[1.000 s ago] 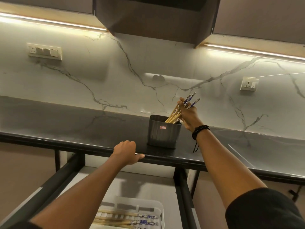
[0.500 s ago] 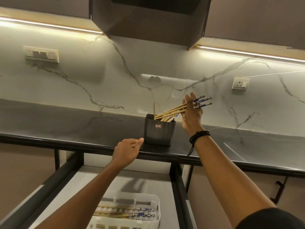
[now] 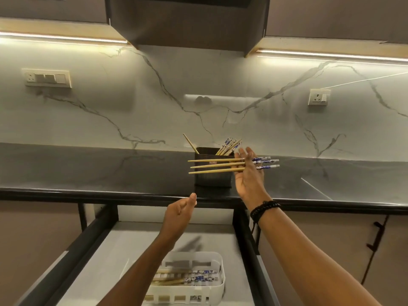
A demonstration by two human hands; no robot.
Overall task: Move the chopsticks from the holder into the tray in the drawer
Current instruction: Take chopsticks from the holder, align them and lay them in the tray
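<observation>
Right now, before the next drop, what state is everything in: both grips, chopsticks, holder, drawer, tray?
Right grip: holds three chopsticks, level.
Left grip: holds nothing, fingers loosely curled.
Holder: upright on the counter, more chopsticks standing inside.
Drawer: open.
Tray: in the drawer, stored chopsticks lying in it.

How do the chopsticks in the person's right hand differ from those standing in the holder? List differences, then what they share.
The held chopsticks lie nearly level in the right hand; the holder chopsticks stand leaning in the holder. The held chopsticks show nearly full length; the holder chopsticks show only upper ends. Both: pale wood, blue-and-white patterned ends.
</observation>
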